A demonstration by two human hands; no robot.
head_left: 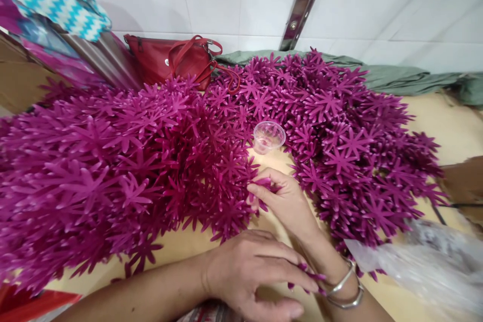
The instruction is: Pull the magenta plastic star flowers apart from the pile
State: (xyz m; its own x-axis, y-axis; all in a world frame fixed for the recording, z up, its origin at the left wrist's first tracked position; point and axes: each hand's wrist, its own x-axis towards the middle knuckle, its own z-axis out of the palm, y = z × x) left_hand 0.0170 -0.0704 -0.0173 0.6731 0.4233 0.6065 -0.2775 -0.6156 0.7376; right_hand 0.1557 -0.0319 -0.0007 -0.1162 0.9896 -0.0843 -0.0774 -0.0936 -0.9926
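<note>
Two big heaps of magenta plastic star-shaped flowers cover the tan table: one at the left, one at the right. My right hand reaches to the edge of the left heap and pinches one magenta flower between thumb and fingers. My left hand lies low in front, crossing under the right wrist, fingers curled round a few magenta flowers. Silver bangles ring the right wrist.
A small clear plastic cup stands between the heaps. A red handbag and green cloth lie against the white tiled wall. A clear plastic bag lies at the right. Patterned fabric hangs top left.
</note>
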